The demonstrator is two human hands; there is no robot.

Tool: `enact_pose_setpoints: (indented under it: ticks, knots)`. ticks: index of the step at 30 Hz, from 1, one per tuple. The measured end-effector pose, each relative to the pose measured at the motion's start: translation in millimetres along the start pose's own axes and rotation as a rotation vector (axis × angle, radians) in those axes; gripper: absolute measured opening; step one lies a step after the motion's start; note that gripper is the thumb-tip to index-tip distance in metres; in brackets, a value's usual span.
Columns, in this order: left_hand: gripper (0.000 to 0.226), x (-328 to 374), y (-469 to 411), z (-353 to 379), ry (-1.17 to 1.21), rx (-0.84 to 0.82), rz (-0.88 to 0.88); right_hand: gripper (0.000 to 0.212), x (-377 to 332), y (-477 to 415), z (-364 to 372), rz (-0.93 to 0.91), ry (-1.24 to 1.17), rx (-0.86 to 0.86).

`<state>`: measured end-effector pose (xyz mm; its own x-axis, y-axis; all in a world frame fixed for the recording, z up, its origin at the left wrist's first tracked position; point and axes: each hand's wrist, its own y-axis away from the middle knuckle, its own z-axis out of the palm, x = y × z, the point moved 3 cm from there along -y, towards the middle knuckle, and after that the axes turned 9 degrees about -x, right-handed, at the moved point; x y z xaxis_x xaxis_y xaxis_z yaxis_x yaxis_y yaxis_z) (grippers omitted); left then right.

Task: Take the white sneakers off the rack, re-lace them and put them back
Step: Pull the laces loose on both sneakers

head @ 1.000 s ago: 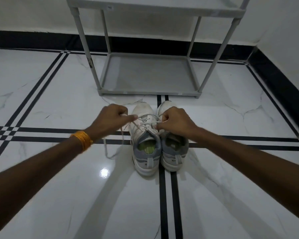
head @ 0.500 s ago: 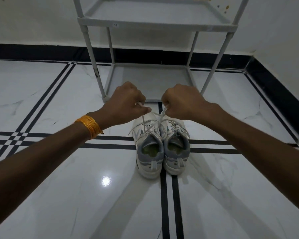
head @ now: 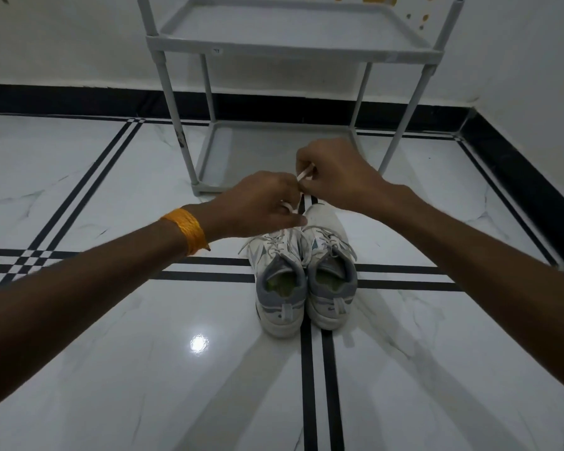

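Sneakers (head: 303, 275): on the floor at 6 o'clock from the rack (head: 293, 50), side by side, heels toward the wearer, long axis 12–6.
Lace (head: 305, 174): raised above the toes, spanning both hands.
Left hand (head: 258, 206): pinches the lace, directly over the left shoe, nearer.
Right hand (head: 336, 177): pinches the other end, at 1 o'clock.
Judgement: knotting the left shoe; its eyelets lie at 6 o'clock below the grip.

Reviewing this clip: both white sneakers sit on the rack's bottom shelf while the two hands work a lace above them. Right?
Not quite. The head view shows the white sneakers standing side by side on the floor in front of the rack, not on its bottom shelf. The rest holds: the left hand and right hand pinch a lace above them.
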<state>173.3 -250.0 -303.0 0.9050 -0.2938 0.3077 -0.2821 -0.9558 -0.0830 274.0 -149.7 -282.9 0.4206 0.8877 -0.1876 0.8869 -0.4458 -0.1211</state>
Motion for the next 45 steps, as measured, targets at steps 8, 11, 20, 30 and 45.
enact_pose_setpoints:
  ticks: [8, 11, 20, 30, 45]
  knots:
    - [0.035, -10.9, -18.7, 0.5, -0.586, -0.151, -0.151, 0.015, 1.5, 2.8, -4.5, -0.078, -0.204, 0.047]
    - [0.035, -8.7, -21.9, -4.9, 0.131, -0.082, -0.333, 0.040, 5.1, 9.5, 3.8, 0.020, -0.347, 0.070]
    - [0.030, -18.7, -14.6, -7.4, 1.170, -0.038, -0.650, 0.018, 1.6, 17.0, 14.4, 0.255, -0.686, -0.102]
    - [0.026, -10.4, -8.9, 0.9, 0.938, -0.081, -0.440, 0.025, -6.3, 9.6, -42.8, 0.304, -1.575, -0.047]
    - [0.024, 6.6, -4.1, 0.6, -0.125, 0.479, -0.145, 0.016, 12.3, 9.3, 43.1, 0.765, -1.934, 0.035]
